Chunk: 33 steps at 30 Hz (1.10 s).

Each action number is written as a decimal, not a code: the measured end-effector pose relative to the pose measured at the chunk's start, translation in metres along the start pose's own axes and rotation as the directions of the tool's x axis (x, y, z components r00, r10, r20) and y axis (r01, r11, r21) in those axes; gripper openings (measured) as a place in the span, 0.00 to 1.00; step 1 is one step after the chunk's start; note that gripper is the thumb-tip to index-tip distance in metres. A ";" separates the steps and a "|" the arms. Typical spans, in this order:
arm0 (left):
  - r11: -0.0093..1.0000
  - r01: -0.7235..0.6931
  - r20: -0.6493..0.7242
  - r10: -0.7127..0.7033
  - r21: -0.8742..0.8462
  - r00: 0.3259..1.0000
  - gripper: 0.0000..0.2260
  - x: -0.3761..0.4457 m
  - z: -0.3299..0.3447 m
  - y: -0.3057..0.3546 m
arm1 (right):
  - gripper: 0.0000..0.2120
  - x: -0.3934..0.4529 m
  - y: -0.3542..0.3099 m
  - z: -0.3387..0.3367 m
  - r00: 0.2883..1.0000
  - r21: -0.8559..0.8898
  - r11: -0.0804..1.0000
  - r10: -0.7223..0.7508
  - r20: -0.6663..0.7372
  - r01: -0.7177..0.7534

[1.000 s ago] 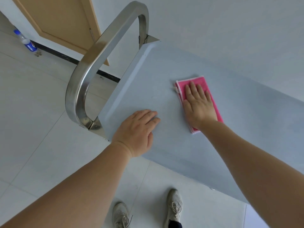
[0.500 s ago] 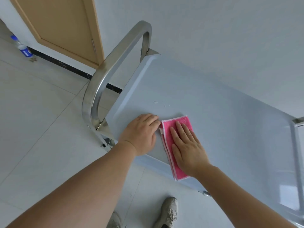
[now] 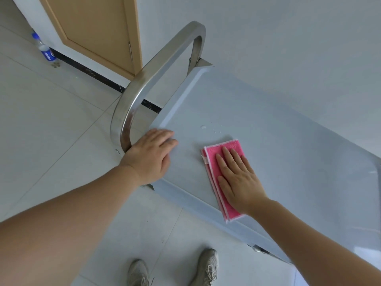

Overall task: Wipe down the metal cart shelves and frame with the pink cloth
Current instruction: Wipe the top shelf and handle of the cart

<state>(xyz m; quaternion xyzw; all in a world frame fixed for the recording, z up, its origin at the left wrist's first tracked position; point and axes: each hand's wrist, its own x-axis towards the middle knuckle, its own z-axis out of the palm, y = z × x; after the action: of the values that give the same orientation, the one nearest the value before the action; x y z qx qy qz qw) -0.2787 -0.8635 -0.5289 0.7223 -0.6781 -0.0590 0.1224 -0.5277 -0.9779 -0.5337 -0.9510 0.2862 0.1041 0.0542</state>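
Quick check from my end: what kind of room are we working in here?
Probably a plain indoor room or hallway, though which kind I cannot tell. Pale floor tiles, a bare white wall and a wooden door show it. A plastic bottle stands by the baseboard, near the cart.

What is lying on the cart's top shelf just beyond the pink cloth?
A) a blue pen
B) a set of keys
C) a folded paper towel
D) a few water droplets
D: a few water droplets sit on the pale top shelf, just past the far edge of the pink cloth that the right hand presses flat; nothing else lies there.
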 end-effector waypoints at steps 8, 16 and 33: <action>1.000 -0.003 -0.021 0.003 -0.003 1.000 0.21 0.001 0.004 0.000 | 0.27 0.109 0.064 -0.019 0.995 0.000 0.998 0.066 -0.081 -0.066; 1.000 0.003 -0.061 -0.004 -0.015 0.998 0.20 0.000 0.009 -0.001 | 0.26 0.173 0.120 -0.033 0.960 0.039 0.964 0.264 -0.091 -0.261; 0.999 0.028 0.022 -0.029 0.040 0.999 0.21 0.001 0.007 -0.002 | 0.28 0.189 0.065 -0.030 0.986 0.009 0.990 0.138 -0.098 -0.137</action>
<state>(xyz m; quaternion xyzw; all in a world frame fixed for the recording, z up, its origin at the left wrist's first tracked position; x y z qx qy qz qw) -0.2782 -0.8647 -0.5363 0.7334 -0.6701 -0.0557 0.0995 -0.4044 -1.1377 -0.5504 -0.9329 0.3536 0.0601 0.0336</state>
